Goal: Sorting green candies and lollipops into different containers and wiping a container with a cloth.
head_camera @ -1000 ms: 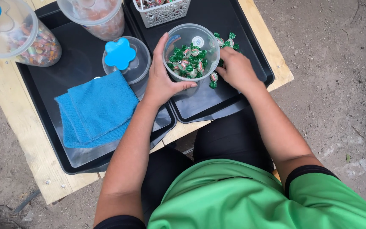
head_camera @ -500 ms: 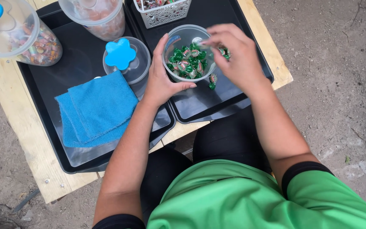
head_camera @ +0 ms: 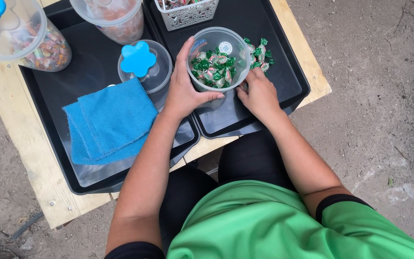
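The left hand wraps around a clear jar near the top middle of the frame, holding it tight. The jar stands on a black tray and has green candies inside. More candies lie on the tray just right of the jar. The right hand rests on the tray beside the jar, fingers curled down; I cannot tell if it holds anything. A blue cloth lies at the left. A lid with a blue knob sits above it.
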